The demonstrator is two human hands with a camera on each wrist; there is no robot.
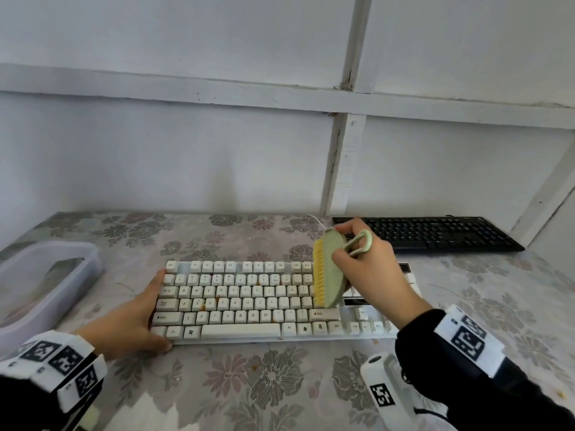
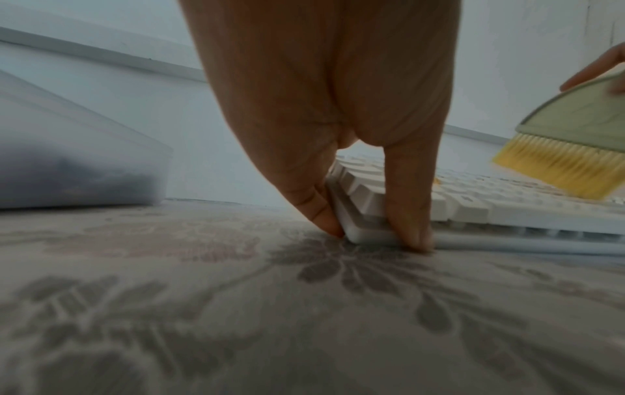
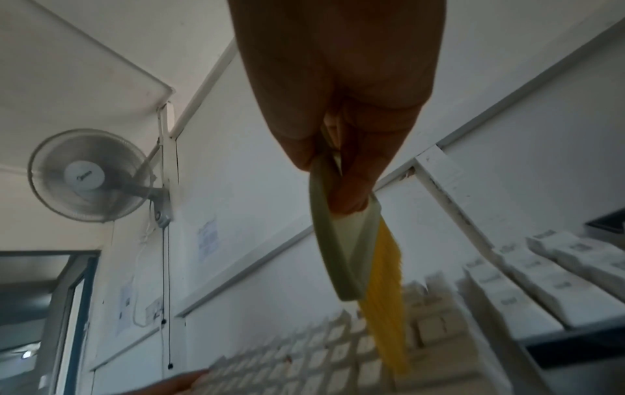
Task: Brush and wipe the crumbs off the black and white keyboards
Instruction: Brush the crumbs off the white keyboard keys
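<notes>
Yellow bristles: they hung from the green brush (image 1: 331, 269) and pointed down at the right part of the white keyboard (image 1: 249, 303), by the Enter side of the letter keys.
Right hand: the right hand (image 1: 370, 265) had its fingers curled around the brush, near its loop handle. I could not tell if the bristle tips touched the keys or hung just over them.
Left hand: the left hand (image 1: 130, 321) held the left end of the white keyboard, fingers along the end and thumb on the front edge. From the left wrist, fingers (image 2: 317, 208) and thumb pinched that corner down on the table (image 1: 280, 384).
Long way of the keyboard: it lay left to right in front of the person, with the hands at its two ends.
Crumbs: small orange-brown bits sat between keys in the middle and left rows, so they lay to the left of the brush.
Next move, my guess: the brush would need to sweep left along the rows, toward the holding hand.
Nearer hand: the right hand was nearer the crumbs with the tool; the left hand only kept the keyboard from sliding.
Black keyboard: the black keyboard (image 1: 435, 234) lay far back on the right, by the wall, nearer the right hand, and no hand touched it.
Plastic box: a clear plastic box (image 1: 46, 275) stood left of the white keyboard.
</notes>
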